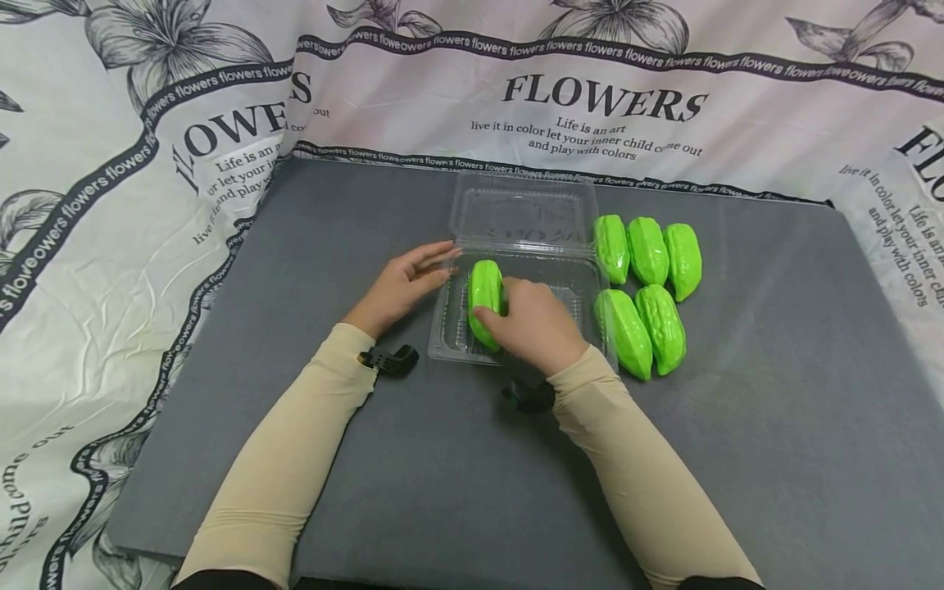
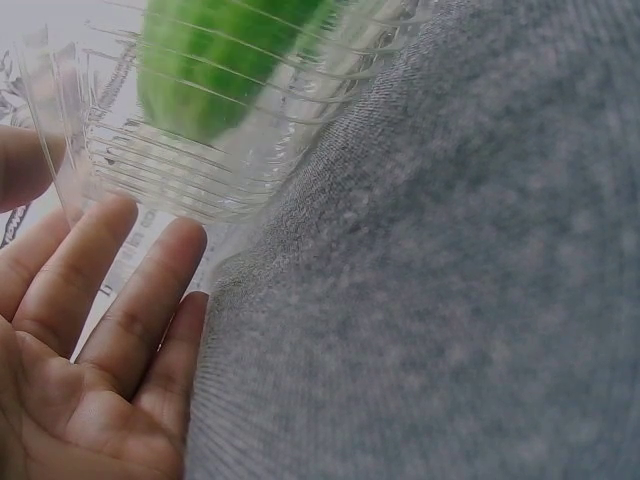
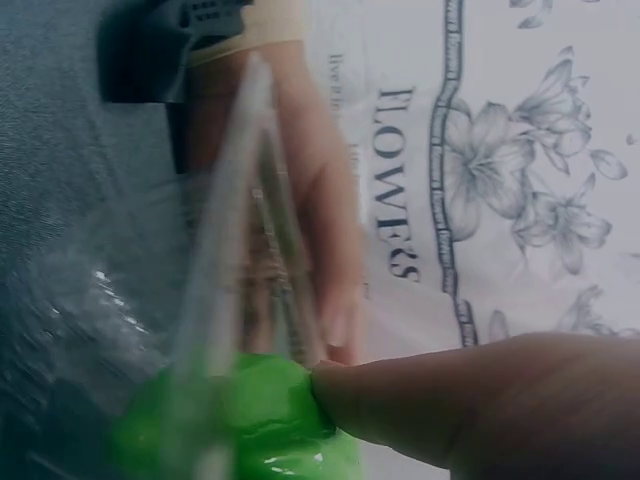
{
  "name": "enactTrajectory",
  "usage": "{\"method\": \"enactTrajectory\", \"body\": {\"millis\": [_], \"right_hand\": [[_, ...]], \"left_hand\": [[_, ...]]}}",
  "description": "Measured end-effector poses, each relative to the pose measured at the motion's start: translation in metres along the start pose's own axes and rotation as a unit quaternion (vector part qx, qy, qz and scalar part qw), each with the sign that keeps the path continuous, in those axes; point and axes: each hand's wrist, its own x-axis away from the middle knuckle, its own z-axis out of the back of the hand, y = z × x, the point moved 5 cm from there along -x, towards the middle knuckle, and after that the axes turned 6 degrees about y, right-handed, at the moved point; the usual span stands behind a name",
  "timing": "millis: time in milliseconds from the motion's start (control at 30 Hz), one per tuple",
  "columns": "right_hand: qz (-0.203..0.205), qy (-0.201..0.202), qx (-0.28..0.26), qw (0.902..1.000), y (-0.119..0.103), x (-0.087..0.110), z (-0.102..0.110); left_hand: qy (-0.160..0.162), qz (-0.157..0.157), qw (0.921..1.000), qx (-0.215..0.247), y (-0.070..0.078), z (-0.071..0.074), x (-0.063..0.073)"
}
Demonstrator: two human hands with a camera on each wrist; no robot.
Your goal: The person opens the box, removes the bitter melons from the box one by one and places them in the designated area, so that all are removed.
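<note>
A clear plastic clamshell box stands on the table, its lid folded back. My right hand reaches over the box and grips a bright green, ridged, oblong fruit in its left part. In the right wrist view the thumb presses on that glossy green fruit; its other fingers are hidden. At the box's left rim lies my left hand; its fingers are loosely extended by the clear wall in the left wrist view. Whether all fingertips touch the plastic, I cannot tell.
Several more green ridged fruits lie right of the box in two rows, a back row and a front row. The grey table ends at a printed flower cloth behind and to the left.
</note>
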Motion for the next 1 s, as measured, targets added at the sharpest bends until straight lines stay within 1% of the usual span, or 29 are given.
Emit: {"method": "enactTrajectory", "body": {"millis": [267, 333, 500, 633, 867, 1000], "right_hand": [[0.007, 0.032, 0.022, 0.9992, 0.004, 0.021, 0.029], [0.008, 0.038, 0.02, 0.9991, 0.007, 0.026, 0.036], [0.003, 0.034, -0.001, 0.9994, 0.013, 0.037, 0.055], [0.001, 0.038, -0.016, 0.9992, 0.015, 0.047, 0.069], [-0.006, 0.047, -0.018, 0.9987, 0.026, 0.062, 0.091], [-0.024, 0.053, -0.013, 0.9982, 0.037, 0.069, 0.101]], "left_hand": [[0.005, 0.003, 1.0, -0.002, -0.003, -0.003, 0.0], [0.006, 0.002, 1.0, -0.001, -0.003, -0.003, 0.0], [0.009, 0.005, 0.9999, 0.0, -0.004, -0.001, -0.001], [0.006, 0.008, 0.9999, 0.002, -0.005, -0.001, -0.001], [0.002, 0.007, 1.0, 0.006, -0.003, 0.0, 0.0], [0.002, 0.0, 1.0, 0.009, 0.001, -0.001, 0.001]]}}
